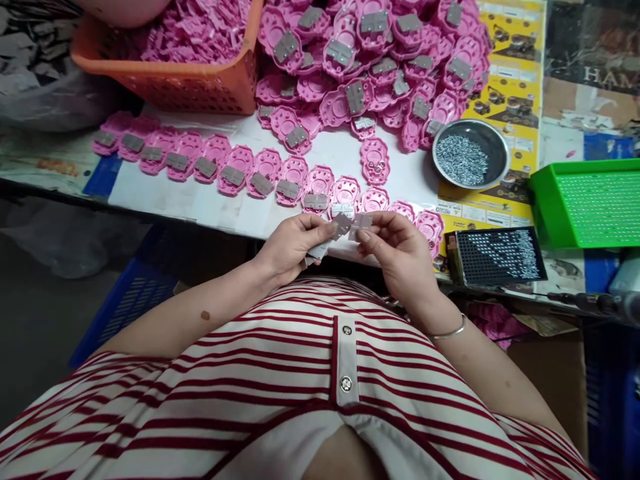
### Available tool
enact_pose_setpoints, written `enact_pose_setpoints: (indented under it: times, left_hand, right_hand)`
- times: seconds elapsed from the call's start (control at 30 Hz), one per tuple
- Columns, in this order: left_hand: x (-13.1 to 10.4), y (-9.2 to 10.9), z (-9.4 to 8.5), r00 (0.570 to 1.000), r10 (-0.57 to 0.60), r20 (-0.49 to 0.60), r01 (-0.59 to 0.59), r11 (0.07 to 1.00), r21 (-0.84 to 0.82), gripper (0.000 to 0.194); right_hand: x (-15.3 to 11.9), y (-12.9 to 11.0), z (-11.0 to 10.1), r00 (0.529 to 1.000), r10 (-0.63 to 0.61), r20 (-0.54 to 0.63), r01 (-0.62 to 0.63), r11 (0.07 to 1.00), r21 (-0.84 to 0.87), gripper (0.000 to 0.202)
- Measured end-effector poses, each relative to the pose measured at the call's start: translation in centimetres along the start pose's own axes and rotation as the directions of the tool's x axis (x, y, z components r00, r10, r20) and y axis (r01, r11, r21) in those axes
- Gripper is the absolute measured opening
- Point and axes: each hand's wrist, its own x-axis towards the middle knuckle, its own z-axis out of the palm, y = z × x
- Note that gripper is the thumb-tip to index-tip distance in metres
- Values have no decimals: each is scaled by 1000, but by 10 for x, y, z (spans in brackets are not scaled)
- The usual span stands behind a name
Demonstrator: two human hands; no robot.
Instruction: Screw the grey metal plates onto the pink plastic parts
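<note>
My left hand [295, 248] is closed on several grey metal plates [318, 251], with one plate pinched under the thumb. Close beside it, my right hand [400, 250] pinches another grey plate [362, 224] between thumb and fingers. Both hands are over the table's front edge. Just beyond them runs a row of pink plastic parts [235, 162]; most on the left side bear a grey plate. One pink part [375, 161] lies behind the row with small metal pieces on it. The pink parts at the right end of the row show no grey plate.
Behind the row rises a heap of pink parts [345, 53] with plates. An orange basket [220, 83] of pink pieces stands back left. To the right are a metal bowl [503, 160] of screws, a black screw tray [463, 267], a green tray [555, 230] and a dark tool [595, 301].
</note>
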Motion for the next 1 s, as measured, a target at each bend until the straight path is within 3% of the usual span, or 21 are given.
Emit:
enact_pose_setpoints:
  times: [0.07, 0.1, 0.17, 0.3, 0.47, 0.6, 0.67, 0.7, 0.77, 0.87, 0.93, 1.0]
  left_hand:
    - [0, 1, -1, 1000, -5, -9, 5, 1000, -6, 47]
    - [0, 1, -2, 1000, -9, -12, 9, 1000, -7, 49]
    - [-1, 2, -3, 999, -23, -23, 22, 1000, -2, 50]
    - [-1, 2, -2, 998, -45, -39, 45, 999, 20, 50]
    - [-3, 2, 3, 997, -71, -24, 71, 997, 28, 49]
    - [-5, 3, 4, 996, -91, -9, 91, 995, 38, 44]
    - [-5, 2, 5, 995, -97, 8, 97, 994, 42, 40]
    - [-5, 1, 6, 994, -102, 23, 101, 994, 43, 38]
    - [-4, 0, 8, 993, -109, 54, 107, 993, 41, 34]
    - [-4, -1, 11, 991, -100, 86, 97, 994, 44, 26]
    - [-4, -1, 11, 992, -86, 88, 82, 995, 48, 20]
    - [-4, 0, 9, 994, -77, 80, 73, 996, 48, 14]
  right_hand:
    - [-1, -10, -25, 996, -79, -38, 72, 985, -156, 30]
    - [-1, -15, -41, 992, -125, -32, 108, 942, -317, 26]
    - [-2, -26, -74, 967, -225, 116, 242, 689, -683, 26]
    - [-1, -33, -121, 977, -93, 189, 211, 448, -869, 20]
    - [5, -19, -133, 968, -38, 248, 250, 221, -943, 22]
    - [6, -22, -131, 949, -182, 257, 281, 120, -952, 28]
    - [4, -29, -121, 941, -280, 191, 251, 199, -947, 28]
    - [3, -31, -113, 939, -306, 158, 249, 287, -925, 26]
    - [1, -34, -91, 951, -285, 124, 263, 527, -808, 24]
    - [3, -30, -54, 981, -142, 136, 190, 860, -474, 35]
    - [8, -25, -34, 986, -56, 157, 100, 951, -292, 44]
    - [14, -20, -22, 983, 8, 182, 26, 983, -183, 44]
